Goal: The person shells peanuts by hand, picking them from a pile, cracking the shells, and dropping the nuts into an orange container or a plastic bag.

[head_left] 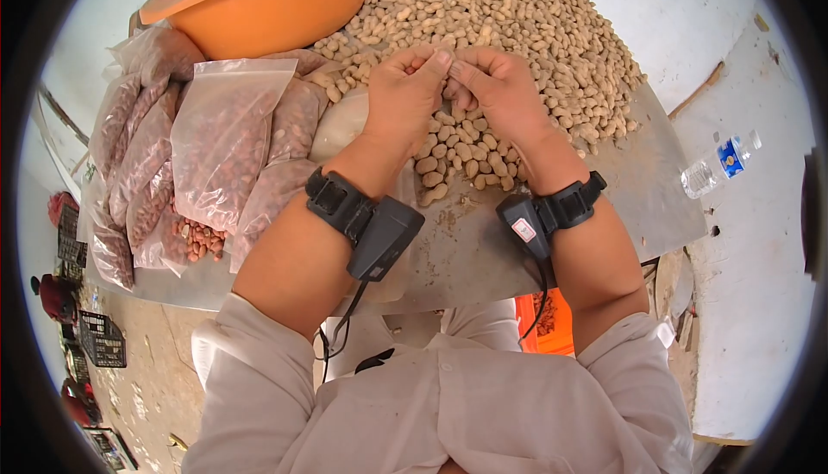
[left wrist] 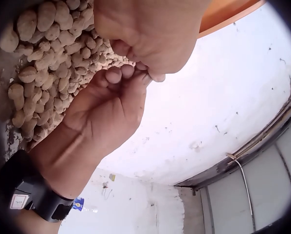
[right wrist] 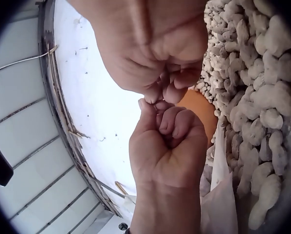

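Note:
Over the front of a big heap of unshelled peanuts [head_left: 509, 8], both hands meet at the fingertips. My left hand [head_left: 404, 99] has its fingers curled around reddish peanut kernels [head_left: 416, 65], and its thumb points to the other hand. My right hand [head_left: 509, 99] has its thumb and fingertips pinched against the left fingertips, at a peanut mostly hidden between them. In the right wrist view, the left hand [right wrist: 167, 151] shows curled fingers under the right one. Just below the hands lies a smaller group of peanuts [head_left: 470, 156] on the metal tabletop [head_left: 466, 254].
Clear bags of red kernels [head_left: 228, 142] pile up on the left, with some loose kernels [head_left: 200, 239] beside them. An orange basin [head_left: 267, 8] stands behind the bags. A plastic bottle [head_left: 723, 163] lies at the right. Below the table is an orange container [head_left: 552, 323].

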`<state>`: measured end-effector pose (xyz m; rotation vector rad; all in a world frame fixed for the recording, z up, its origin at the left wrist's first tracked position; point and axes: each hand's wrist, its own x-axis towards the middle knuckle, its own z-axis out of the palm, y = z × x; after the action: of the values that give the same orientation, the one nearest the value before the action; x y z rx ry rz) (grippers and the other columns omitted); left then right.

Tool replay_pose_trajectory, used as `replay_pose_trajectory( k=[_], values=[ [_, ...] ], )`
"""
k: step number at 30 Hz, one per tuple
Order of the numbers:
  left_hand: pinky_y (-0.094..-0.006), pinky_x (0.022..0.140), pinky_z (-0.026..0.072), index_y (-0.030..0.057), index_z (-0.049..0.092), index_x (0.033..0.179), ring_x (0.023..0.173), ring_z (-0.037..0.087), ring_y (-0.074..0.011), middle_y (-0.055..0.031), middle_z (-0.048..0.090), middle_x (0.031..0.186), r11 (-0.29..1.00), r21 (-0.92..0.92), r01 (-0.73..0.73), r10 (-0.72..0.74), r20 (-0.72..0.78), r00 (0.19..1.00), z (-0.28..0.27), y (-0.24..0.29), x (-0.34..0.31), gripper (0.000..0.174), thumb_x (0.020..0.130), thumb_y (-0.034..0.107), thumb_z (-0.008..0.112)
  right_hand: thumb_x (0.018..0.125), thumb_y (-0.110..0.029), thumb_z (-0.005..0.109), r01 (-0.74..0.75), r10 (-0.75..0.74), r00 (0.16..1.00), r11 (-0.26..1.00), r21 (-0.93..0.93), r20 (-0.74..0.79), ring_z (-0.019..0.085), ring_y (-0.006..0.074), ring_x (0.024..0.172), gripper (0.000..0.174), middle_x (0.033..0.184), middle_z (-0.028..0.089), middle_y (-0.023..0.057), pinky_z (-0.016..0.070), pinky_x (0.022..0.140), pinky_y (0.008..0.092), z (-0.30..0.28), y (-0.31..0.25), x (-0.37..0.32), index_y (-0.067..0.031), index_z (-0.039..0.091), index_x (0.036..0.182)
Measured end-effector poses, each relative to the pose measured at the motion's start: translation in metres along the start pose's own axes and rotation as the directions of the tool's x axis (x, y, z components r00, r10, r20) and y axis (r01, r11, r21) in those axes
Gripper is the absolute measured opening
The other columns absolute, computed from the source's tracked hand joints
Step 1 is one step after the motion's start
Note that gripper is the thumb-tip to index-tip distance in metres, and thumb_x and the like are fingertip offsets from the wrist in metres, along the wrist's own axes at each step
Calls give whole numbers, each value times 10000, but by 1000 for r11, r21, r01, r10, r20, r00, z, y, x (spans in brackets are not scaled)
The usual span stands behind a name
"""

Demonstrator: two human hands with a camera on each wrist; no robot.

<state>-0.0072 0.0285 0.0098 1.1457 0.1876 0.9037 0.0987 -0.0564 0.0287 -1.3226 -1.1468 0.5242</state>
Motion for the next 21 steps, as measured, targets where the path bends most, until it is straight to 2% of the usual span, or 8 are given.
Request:
replay_pose_trajectory(
  k=[1, 4, 8, 10, 13, 16, 21],
  values=[
    [-188, 475, 366, -24, 611, 920, 563, 469, -57, -10, 564, 700, 1000, 3, -1, 1, -21, 1000, 2, -1, 0, 166, 839, 120, 597, 832, -85, 565, 21, -23, 999, 998, -62, -26, 525, 80, 540, 155, 678, 586, 38, 432, 491, 217, 2, -2, 0, 50, 620, 881],
    [-195, 467, 358, -17, 613, 885, 545, 454, -62, -5, 550, 679, 1000, 21, 3, -2, -53, 999, 4, -1, -1, 152, 841, 127, 593, 820, -83, 572, 54, -56, 997, 998, -31, -45, 517, 79, 510, 145, 656, 581, 36, 425, 474, 219, 4, 5, 1, 52, 624, 815],
    [-201, 453, 339, -9, 609, 845, 517, 428, -59, 4, 526, 642, 999, 35, 15, -12, -92, 996, 5, 0, -1, 136, 841, 126, 591, 823, -95, 571, 36, -38, 996, 999, -29, -78, 511, 74, 506, 158, 642, 576, 34, 406, 461, 211, 6, 4, -1, 43, 622, 765],
    [-203, 448, 333, -6, 606, 829, 506, 421, -59, 7, 517, 629, 1000, -14, 19, -20, -86, 996, 5, -2, -1, 132, 843, 124, 588, 825, -105, 572, 10, -10, 994, 1000, -1, -106, 499, 74, 498, 169, 631, 569, 29, 388, 451, 206, 9, 0, -3, 33, 620, 740],
    [-207, 440, 323, -3, 605, 819, 494, 411, -59, 10, 508, 619, 999, -41, 27, -30, -88, 996, 7, -2, 1, 127, 849, 117, 578, 829, -112, 570, -3, 37, 991, 967, 257, -127, 465, 72, 494, 183, 602, 543, 17, 351, 451, 204, 13, 5, -4, 10, 612, 700],
    [-206, 435, 313, -2, 603, 823, 486, 404, -58, 9, 507, 615, 998, -55, 25, -30, -100, 995, 8, -2, 0, 119, 857, 106, 565, 843, -119, 564, -5, 86, 982, 901, 434, -167, 425, 70, 492, 173, 598, 516, 7, 324, 459, 211, 21, 11, -4, -7, 600, 716],
    [-206, 434, 355, -16, 596, 853, 506, 455, -67, -11, 534, 629, 997, -68, 24, -29, -74, 997, 10, -3, -2, 120, 868, 92, 545, 873, -120, 531, -57, 214, 962, 762, 645, -168, 405, 75, 487, 120, 616, 490, 5, 307, 455, 220, 29, 12, -7, -16, 568, 828]
  ],
)
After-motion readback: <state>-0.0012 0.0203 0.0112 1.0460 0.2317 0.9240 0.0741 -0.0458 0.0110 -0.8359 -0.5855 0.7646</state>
